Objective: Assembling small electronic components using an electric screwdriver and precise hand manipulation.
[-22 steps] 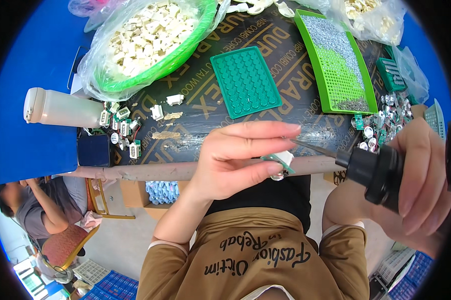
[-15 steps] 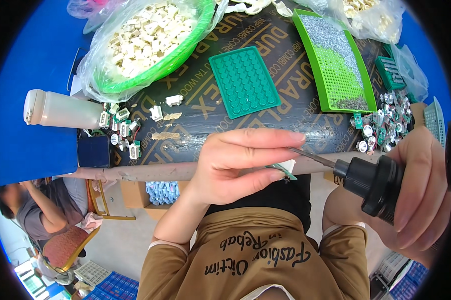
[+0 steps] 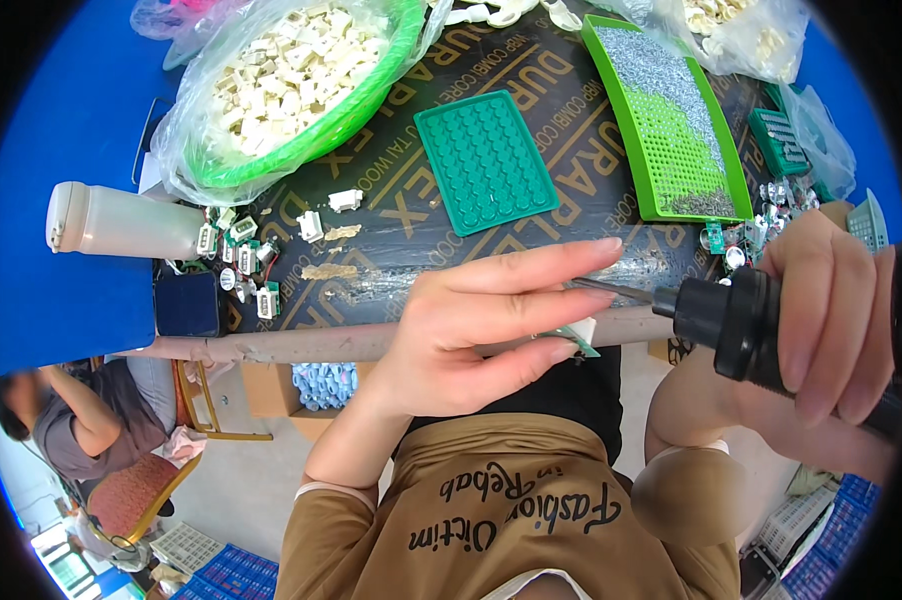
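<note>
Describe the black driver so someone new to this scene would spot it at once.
Start at the dark worktable, then find the right hand by its near right side. It grips the black driver, whose thin metal bit points toward the left hand. Unlike the small silver-and-green parts heaped beyond, it is one long, dark tool with a slim tip.

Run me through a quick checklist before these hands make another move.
1. White-and-green part held: ok, between the thumb and a finger of the left hand.
2. Black driver gripped: ok, in the right hand.
3. Fingers away from the metal shaft: not ok, it runs between the left hand's two upper fingers.
4. Driver's tip lined up on the part: not ok, a finger shows between them.
5. Screw on the tip: cannot tell, too small.
6. Small metal pieces at hand: ok, in the bright green tray.
</note>
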`<state>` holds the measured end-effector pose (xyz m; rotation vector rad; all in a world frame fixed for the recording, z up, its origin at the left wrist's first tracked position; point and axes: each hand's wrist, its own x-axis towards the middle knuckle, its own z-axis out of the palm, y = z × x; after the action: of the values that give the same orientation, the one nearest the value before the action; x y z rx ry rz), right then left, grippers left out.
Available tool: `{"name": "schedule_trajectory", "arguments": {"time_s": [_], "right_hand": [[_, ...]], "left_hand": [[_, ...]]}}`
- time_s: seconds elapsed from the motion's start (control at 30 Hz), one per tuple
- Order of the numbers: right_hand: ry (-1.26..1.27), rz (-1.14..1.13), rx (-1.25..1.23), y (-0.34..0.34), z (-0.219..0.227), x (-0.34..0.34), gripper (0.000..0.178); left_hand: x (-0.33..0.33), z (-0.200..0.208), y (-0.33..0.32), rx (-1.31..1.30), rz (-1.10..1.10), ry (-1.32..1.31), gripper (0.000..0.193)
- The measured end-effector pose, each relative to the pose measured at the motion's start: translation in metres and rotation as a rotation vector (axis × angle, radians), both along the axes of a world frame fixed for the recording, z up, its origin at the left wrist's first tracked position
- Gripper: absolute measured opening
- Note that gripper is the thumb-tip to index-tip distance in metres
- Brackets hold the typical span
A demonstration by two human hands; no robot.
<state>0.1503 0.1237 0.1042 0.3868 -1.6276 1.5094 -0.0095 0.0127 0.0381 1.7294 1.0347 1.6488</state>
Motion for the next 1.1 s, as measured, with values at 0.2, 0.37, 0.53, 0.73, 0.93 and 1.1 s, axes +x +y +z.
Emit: {"name": "schedule_trajectory", "arguments": {"time_s": [0.2, 0.37, 0.53, 0.73, 0.93, 1.1], "right_hand": [[0.002, -0.039, -0.020, 0.001, -0.002, 0.004, 0.055], [0.004, -0.071, -0.026, 0.017, -0.004, 0.032, 0.052], [0.002, -0.094, -0.045, 0.023, -0.004, 0.039, 0.049], [0.001, -0.124, -0.065, 0.013, -0.005, 0.032, 0.046], [0.005, -0.158, -0.077, 0.011, -0.004, 0.040, 0.042], [0.011, -0.188, -0.087, 0.014, -0.004, 0.041, 0.040]], "left_hand": [[0.002, -0.003, -0.001, -0.070, 0.023, -0.068, 0.034], [0.000, -0.009, -0.003, -0.064, 0.053, -0.024, 0.032], [-0.003, -0.008, -0.003, -0.110, 0.062, 0.007, 0.032], [0.003, 0.002, 0.000, -0.144, 0.060, 0.014, 0.031], [0.003, 0.003, -0.001, -0.115, 0.132, 0.120, 0.029], [0.002, 0.006, -0.002, -0.080, 0.179, 0.189, 0.028]]}}
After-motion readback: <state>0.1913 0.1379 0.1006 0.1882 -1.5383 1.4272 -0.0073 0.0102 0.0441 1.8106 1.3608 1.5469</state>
